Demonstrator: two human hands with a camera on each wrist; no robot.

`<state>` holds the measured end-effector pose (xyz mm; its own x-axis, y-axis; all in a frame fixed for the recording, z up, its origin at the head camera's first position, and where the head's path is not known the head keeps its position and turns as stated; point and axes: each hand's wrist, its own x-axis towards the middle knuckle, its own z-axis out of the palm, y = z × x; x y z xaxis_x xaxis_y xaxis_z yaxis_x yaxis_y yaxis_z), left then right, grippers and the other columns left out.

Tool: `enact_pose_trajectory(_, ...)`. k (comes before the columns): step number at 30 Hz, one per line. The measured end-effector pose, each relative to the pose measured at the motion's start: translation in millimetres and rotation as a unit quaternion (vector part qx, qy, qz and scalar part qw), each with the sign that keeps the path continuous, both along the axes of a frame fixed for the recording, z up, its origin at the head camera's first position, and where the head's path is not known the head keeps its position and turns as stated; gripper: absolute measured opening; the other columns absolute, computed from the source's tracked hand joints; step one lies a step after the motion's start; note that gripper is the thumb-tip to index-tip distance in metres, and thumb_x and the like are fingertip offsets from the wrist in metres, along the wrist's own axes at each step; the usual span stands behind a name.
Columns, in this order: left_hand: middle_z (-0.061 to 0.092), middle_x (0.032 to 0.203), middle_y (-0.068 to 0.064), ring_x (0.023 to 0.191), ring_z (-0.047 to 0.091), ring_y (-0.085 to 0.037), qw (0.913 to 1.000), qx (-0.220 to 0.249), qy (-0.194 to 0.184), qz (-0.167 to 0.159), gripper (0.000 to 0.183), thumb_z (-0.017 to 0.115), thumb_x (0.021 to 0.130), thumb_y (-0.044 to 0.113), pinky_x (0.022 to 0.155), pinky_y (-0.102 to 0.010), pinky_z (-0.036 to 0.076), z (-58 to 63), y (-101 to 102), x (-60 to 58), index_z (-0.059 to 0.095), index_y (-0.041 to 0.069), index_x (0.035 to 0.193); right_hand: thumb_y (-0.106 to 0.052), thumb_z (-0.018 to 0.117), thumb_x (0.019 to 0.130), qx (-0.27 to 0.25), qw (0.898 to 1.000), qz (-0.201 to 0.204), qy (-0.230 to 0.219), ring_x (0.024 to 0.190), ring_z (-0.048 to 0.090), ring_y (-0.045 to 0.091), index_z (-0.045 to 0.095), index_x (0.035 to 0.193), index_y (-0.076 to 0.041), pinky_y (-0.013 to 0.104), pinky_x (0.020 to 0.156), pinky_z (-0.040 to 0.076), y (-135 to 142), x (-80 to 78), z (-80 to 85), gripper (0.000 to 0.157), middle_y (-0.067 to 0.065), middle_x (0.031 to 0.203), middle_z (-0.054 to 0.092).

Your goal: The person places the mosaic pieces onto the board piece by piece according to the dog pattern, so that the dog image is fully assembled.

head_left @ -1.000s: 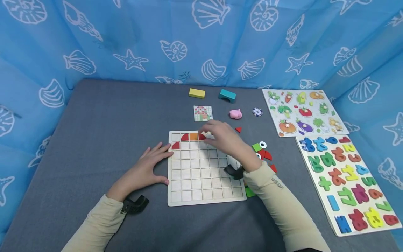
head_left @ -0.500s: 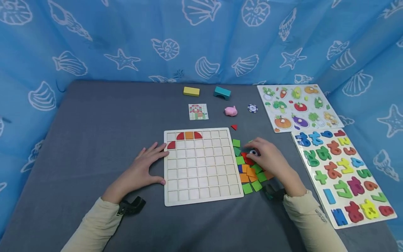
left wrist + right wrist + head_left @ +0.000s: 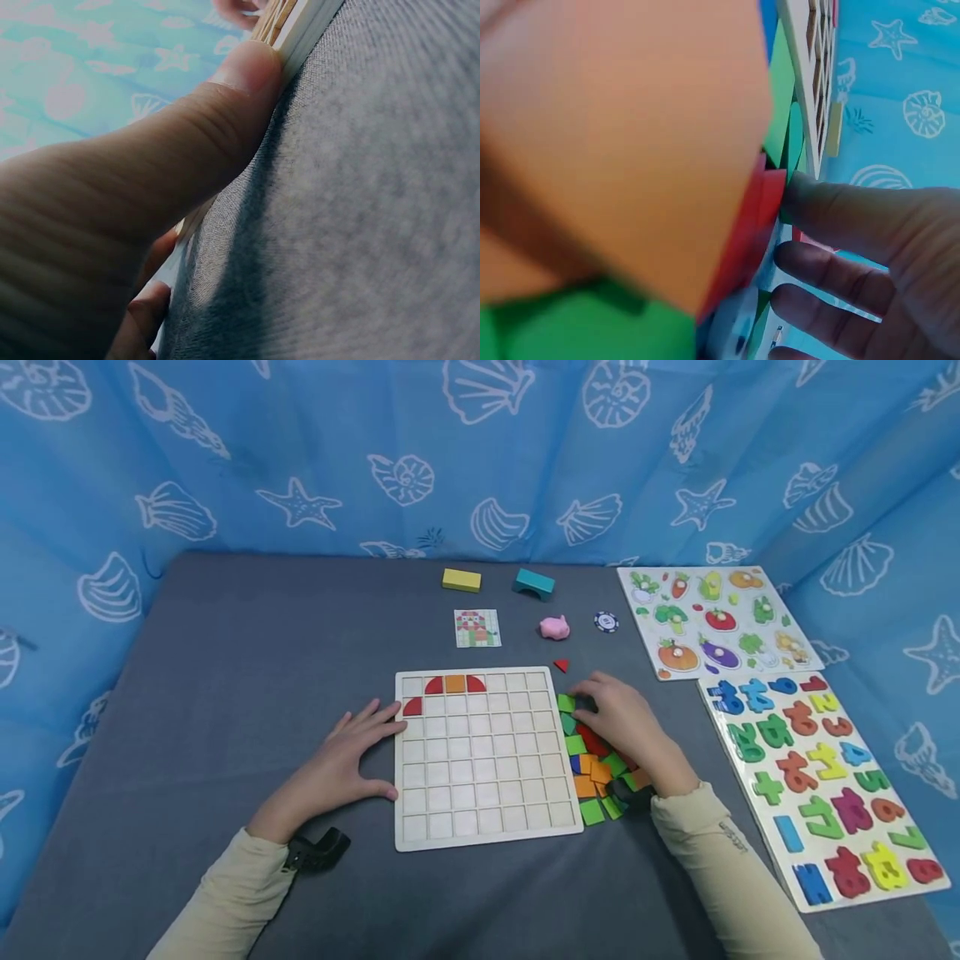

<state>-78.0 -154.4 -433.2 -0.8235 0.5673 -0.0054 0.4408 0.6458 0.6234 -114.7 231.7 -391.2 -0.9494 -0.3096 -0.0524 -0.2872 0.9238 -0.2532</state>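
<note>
A pale wooden grid board [image 3: 487, 772] lies before me. A red quarter-circle [image 3: 412, 707] sits in its second row; an orange square [image 3: 455, 683] fills a top-row cell between two other red quarter-circles. My left hand [image 3: 337, 772] rests along the board's left edge, fingers spread, thumb [image 3: 247, 71] against its side. My right hand [image 3: 626, 722] reaches over loose coloured tiles [image 3: 584, 787] right of the board. In the right wrist view its thumb is at a green tile [image 3: 794, 131], apart from the fingers. Red pieces [image 3: 754, 225] lie beside the thumb; the hand partly hides the pile.
A small pattern card [image 3: 476, 628] lies beyond the board, near a yellow block [image 3: 461, 580], a teal arch block [image 3: 534, 582], a pink pig [image 3: 555, 627] and a poker chip [image 3: 606, 622]. A vegetable puzzle [image 3: 720, 620] and a number puzzle [image 3: 825, 793] lie at right.
My right hand has left the red quarter-circle in the board's top row and moved right to the loose tiles, then shifted slightly back towards the board. My left hand keeps its place.
</note>
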Motion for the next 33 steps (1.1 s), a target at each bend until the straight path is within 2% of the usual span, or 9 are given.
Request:
enact_pose_trajectory(3,0.022,0.147,0.001,0.136,0.009,-0.025,1.0000,0.007,0.005,-0.001,0.091,0.071,0.059,0.055,0.105,-0.055,0.005,0.4,-0.2,0.5,0.039,0.019,0.135,-0.016,0.067,0.078,-0.007,1.000,-0.006,-0.004,0.087,0.054,0.022,0.064,0.102,-0.007,0.042,0.079,0.046,-1.8,-1.6,1.5,0.026,0.008,0.097,0.058)
enact_pose_trajectory(7,0.022,0.147,0.001,0.136,0.009,-0.024,0.9999,0.009,0.008,-0.005,0.090,0.071,0.059,0.055,0.105,-0.055,0.005,0.1,-0.5,0.1,0.039,0.019,0.135,-0.013,0.067,0.078,-0.036,0.999,-0.007,0.004,0.084,0.054,0.023,0.063,0.102,-0.004,0.040,0.075,0.046,-14.4,0.0,11.1,0.026,0.010,0.098,0.060)
enact_pose_trajectory(10,0.021,0.147,0.001,0.137,0.008,-0.023,0.9999,0.006,0.008,-0.005,0.090,0.071,0.059,0.056,0.106,-0.054,0.005,-0.6,-1.0,-0.5,0.038,0.020,0.135,-0.012,0.067,0.077,-0.053,0.998,0.013,0.010,0.083,0.055,0.022,0.063,0.102,-0.005,0.036,0.072,0.047,-38.1,0.6,20.8,0.026,0.008,0.098,0.061)
enact_pose_trajectory(14,0.021,0.147,0.002,0.137,0.008,-0.022,1.0000,0.001,0.006,-0.003,0.090,0.070,0.059,0.057,0.106,-0.053,0.005,-1.4,-0.8,-0.6,0.038,0.021,0.135,-0.013,0.068,0.076,-0.055,0.996,0.064,0.010,0.088,0.057,0.017,0.063,0.100,-0.008,0.033,0.075,0.048,-81.8,0.0,26.1,0.025,0.003,0.095,0.063)
enact_pose_trajectory(20,0.023,0.146,0.001,0.136,0.009,-0.023,0.9999,0.010,0.013,0.000,0.090,0.070,0.058,0.057,0.105,-0.054,0.006,-2.9,-0.9,-0.1,0.040,0.021,0.134,-0.015,0.068,0.076,-0.007,0.986,0.164,0.005,0.079,0.053,0.009,0.064,0.096,-0.012,0.023,0.068,0.047,-145.6,-1.4,17.9,0.021,-0.003,0.088,0.061)
enact_pose_trajectory(22,0.023,0.146,0.002,0.136,0.009,-0.022,0.9999,0.012,0.013,0.000,0.091,0.070,0.058,0.057,0.106,-0.053,0.006,-3.8,-1.4,-0.2,0.039,0.021,0.135,-0.015,0.066,0.076,0.015,0.983,0.184,0.002,0.075,0.050,0.008,0.064,0.095,-0.013,0.022,0.064,0.045,-160.9,-2.4,14.3,0.019,-0.004,0.085,0.059)
enact_pose_trajectory(26,0.021,0.147,0.004,0.137,0.008,-0.020,0.9999,0.011,0.011,-0.002,0.094,0.069,0.059,0.058,0.106,-0.052,0.006,-3.9,-1.9,-0.6,0.035,0.021,0.137,-0.015,0.066,0.077,0.044,0.978,0.203,-0.001,0.073,0.050,0.009,0.065,0.097,-0.014,0.022,0.060,0.044,-179.7,-2.5,12.7,0.020,-0.004,0.084,0.057)
enact_pose_trajectory(33,0.020,0.147,0.003,0.137,0.008,-0.021,0.9999,0.011,0.010,-0.001,0.097,0.070,0.058,0.057,0.106,-0.052,0.006,-2.7,-3.1,-1.1,0.032,0.018,0.139,-0.020,0.069,0.076,0.054,0.975,0.215,0.022,0.074,0.054,0.010,0.066,0.099,-0.013,0.024,0.060,0.045,-190.7,-3.2,12.5,0.024,-0.003,0.087,0.060)
